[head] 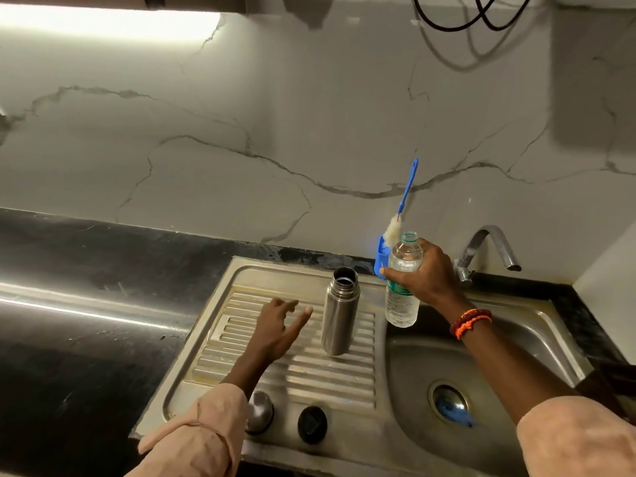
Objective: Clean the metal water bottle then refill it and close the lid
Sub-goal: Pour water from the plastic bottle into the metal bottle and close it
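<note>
Nearest to me, at the front lip of the drainboard, sit two loose pieces: a rounded steel cap partly hidden behind my left sleeve, and a black inner stopper just beside it. Both are off, so the metal bottle stands open-mouthed and upright on the ribbed board, close to the edge of the sink basin.

I judge the refill step is in hand: my right hand grips a clear plastic water bottle around its upper body, uncapped, upright, raised over the near corner of the basin and just to the right of the metal bottle. It looks mostly full, though the glare makes the level hard to read. A blue bottle brush leans in its holder against the wall behind, which suggests to me the scrubbing is finished, though I cannot confirm that from this view.

My left hand hovers over the board with fingers spread wide and loose, holding nothing; the fingertips are just beside the flask's left wall but apart from it, with a visible gap.

Next I would need to close the left fingers round the flask to steady it, then bring the plastic neck over the narrow steel mouth and tip slowly, since the opening is small and a spill onto the ribs is likely
</note>
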